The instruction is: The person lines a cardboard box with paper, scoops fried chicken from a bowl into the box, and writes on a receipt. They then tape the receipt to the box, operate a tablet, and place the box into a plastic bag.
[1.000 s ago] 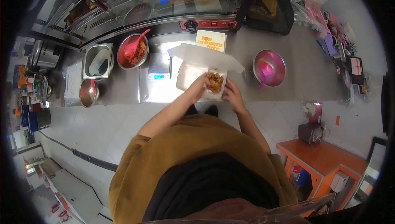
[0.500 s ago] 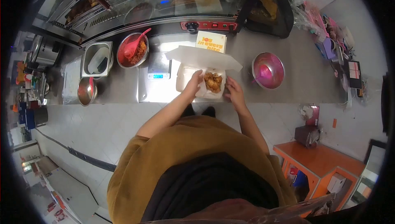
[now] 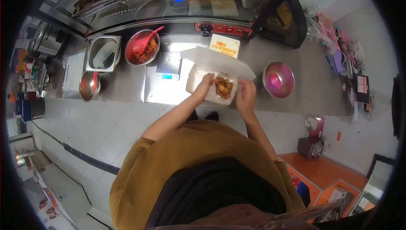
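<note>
An open white box point(image 3: 194, 78) stands on the steel counter with its lid raised at the back. Browned food pieces point(image 3: 223, 87) fill its right part. My left hand point(image 3: 204, 88) reaches over the front of the box, fingers closed on its inner edge beside the food. At the right rim is my right hand point(image 3: 246, 97), its fingers bent and closed against the box edge; the fingertips are partly hidden. Behind the lid lies a white packet with orange lettering point(image 3: 225, 46).
Left of the box are a scale point(image 3: 168, 64), a bowl of reddish food with a red ladle point(image 3: 143, 47), a steel pan point(image 3: 103, 53) and a small bowl point(image 3: 89, 86). A pinkish metal bowl point(image 3: 278, 80) stands right; a glass-fronted cabinet point(image 3: 169, 1) stands behind.
The view has shifted and tilted slightly. My right hand has come up along the box's right side, its fingers drawn closer to the rim. My left hand stays at the inner edge.
</note>
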